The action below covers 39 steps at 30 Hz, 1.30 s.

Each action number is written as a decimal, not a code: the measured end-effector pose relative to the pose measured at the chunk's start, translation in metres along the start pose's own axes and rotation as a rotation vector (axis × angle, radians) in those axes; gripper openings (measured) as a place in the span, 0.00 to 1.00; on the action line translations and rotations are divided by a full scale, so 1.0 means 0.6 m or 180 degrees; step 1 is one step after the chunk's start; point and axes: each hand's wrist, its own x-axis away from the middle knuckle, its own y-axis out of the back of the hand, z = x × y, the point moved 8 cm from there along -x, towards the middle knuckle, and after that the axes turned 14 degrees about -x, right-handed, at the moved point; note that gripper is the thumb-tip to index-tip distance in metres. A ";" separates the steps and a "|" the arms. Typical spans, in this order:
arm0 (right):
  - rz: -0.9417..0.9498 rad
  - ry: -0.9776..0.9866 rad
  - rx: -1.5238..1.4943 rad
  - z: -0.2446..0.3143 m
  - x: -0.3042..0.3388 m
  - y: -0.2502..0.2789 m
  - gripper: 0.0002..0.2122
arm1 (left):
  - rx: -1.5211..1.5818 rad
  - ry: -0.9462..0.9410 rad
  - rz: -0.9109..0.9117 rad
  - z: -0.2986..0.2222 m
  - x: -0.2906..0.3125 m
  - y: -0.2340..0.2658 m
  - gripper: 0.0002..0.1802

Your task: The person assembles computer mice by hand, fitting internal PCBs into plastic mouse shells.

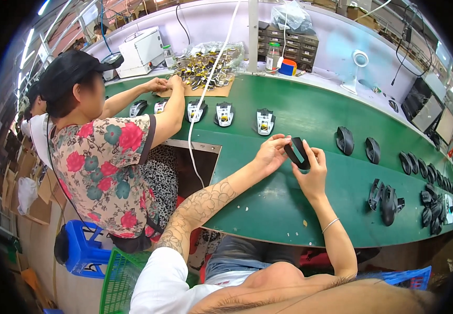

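Observation:
A black curved mouse shell piece (pixel 298 155) is held up over the green workbench (pixel 258 209), with a hollow in its face. My left hand (pixel 271 154) pinches its left edge between thumb and fingertips. On the opposite side, my right hand (pixel 311 175) grips the same piece with thumb and fingers. Just beyond my hands, an uncovered mouse body (pixel 264 122) with white and yellow insides lies on the green strip. To the right of my hands are a black mouse (pixel 345 141) and another black mouse (pixel 372 150).
A co-worker in a flowered shirt (pixel 106 162) sits at left, hands near a heap of small parts (pixel 208 65). Loose black shells (pixel 389 205) and a pile of black pieces (pixel 433 211) lie at right. A white cable (pixel 191 141) hangs across the bench. A small fan (pixel 357 70) stands behind.

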 end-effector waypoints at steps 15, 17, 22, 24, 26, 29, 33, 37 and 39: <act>-0.0154 -0.0106 -0.0005 -0.022 -0.024 0.010 0.29 | -0.7138 -0.2634 -0.1904 -0.190 0.036 -0.011 0.02; -0.0107 -0.0088 0.0044 -0.025 -0.030 0.009 0.29 | -0.8232 -0.1231 -0.1876 -0.178 0.013 0.018 0.06; 0.0037 -0.0148 -0.0062 -0.029 -0.045 -0.005 0.28 | -0.8461 -0.0279 -0.2049 -0.211 0.008 0.058 0.06; 0.0034 -0.0184 0.0012 -0.038 -0.047 -0.001 0.28 | -0.8427 -0.0046 -0.2104 -0.224 0.003 0.067 0.07; 0.0077 -0.0250 -0.0039 -0.043 -0.048 -0.003 0.28 | -0.8002 0.0058 -0.2364 -0.242 0.008 0.085 0.09; 0.0134 -0.0288 -0.0082 -0.043 -0.051 -0.011 0.29 | -0.8010 0.0368 -0.2693 -0.273 0.020 0.110 0.09; 0.0184 -0.0346 -0.0123 -0.060 -0.046 -0.007 0.28 | -0.7813 0.0743 -0.2572 -0.269 0.012 0.120 0.12; 0.0131 -0.0406 -0.0230 -0.069 -0.042 -0.011 0.28 | -0.7843 0.0602 -0.2567 -0.263 0.015 0.126 0.13; 0.0100 -0.0359 -0.0217 -0.071 -0.043 -0.010 0.27 | -0.7762 0.0513 -0.2567 -0.265 0.021 0.117 0.13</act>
